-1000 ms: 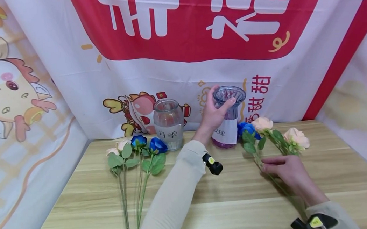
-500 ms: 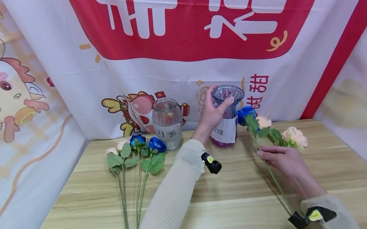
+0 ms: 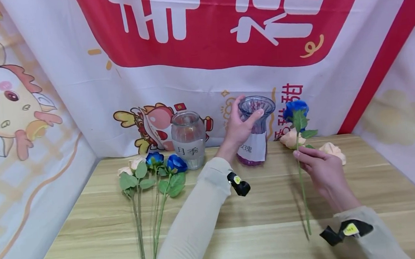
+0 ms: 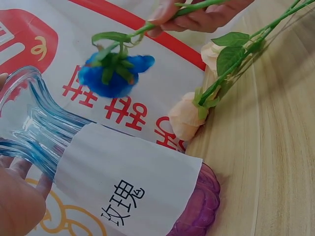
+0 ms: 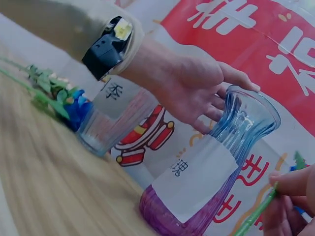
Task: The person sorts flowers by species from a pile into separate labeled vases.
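My left hand (image 3: 238,128) grips the flared neck of a tinted glass vase (image 3: 261,124), blue at the top and purple at the base. The vase stands upright on the table, a paper label (image 4: 123,182) on its side. To its right, my right hand (image 3: 325,172) pinches the green stem (image 3: 303,195) of a blue artificial rose (image 3: 295,110) between thumb and fingers. This rose is held bloom up, with its stem end pointing down over the table. Behind that hand lie two pale peach roses (image 4: 187,118), their stems mostly hidden in the head view.
A clear glass jar (image 3: 189,134) with another label stands to the left of the vase. Blue roses (image 3: 176,164) and pale roses (image 3: 126,171) lie in front of it, stems toward the near edge. A printed cloth (image 3: 85,113) hangs behind the wooden table (image 3: 256,229).
My right hand has lifted the blue rose off the table beside the pale roses and tipped it from slanting to nearly upright. My left hand keeps its hold on the vase.
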Motion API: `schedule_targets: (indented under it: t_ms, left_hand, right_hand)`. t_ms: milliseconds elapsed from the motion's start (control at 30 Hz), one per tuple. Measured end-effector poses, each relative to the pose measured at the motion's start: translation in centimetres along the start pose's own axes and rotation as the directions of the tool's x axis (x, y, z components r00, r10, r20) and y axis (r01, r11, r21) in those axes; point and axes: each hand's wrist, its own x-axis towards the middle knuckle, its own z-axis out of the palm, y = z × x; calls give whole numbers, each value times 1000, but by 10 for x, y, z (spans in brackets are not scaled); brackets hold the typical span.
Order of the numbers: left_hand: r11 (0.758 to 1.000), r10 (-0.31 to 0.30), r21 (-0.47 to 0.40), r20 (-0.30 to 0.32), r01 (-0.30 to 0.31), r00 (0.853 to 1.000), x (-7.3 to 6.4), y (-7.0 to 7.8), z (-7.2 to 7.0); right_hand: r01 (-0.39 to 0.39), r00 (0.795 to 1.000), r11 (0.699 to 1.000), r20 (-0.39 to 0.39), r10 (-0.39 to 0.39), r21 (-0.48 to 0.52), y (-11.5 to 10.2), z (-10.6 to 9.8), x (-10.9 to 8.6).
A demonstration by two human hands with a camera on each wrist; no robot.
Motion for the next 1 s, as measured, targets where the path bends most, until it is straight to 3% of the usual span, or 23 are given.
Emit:
schedule_targets:
  t_ms: [167, 433, 600, 833, 1000]
  left_hand:
    - [1000, -4, -10, 7, 4, 1000, -1, 2, 1]
    - [1000, -13, -4, -3, 13, 1000, 1, 3, 3]
    - [1000, -14, 2, -3, 14, 1000, 0, 2, 3]
    - [1000, -8, -21, 7, 8, 1000, 0, 0, 2]
    - [1000, -10, 0, 8, 10, 1000, 0, -1, 2]
  right_hand:
    - [-3, 999, 981, -48, 13, 196, -4, 4, 7]
    - [-11, 991, 920, -118, 62, 391, -14, 9, 14]
    - [5, 986, 895, -150, 68, 445, -23, 13, 14]
    - [1, 991, 845, -114, 72, 535, -38, 15, 15]
    - [5, 986, 805, -136, 94, 593, -47, 11, 21]
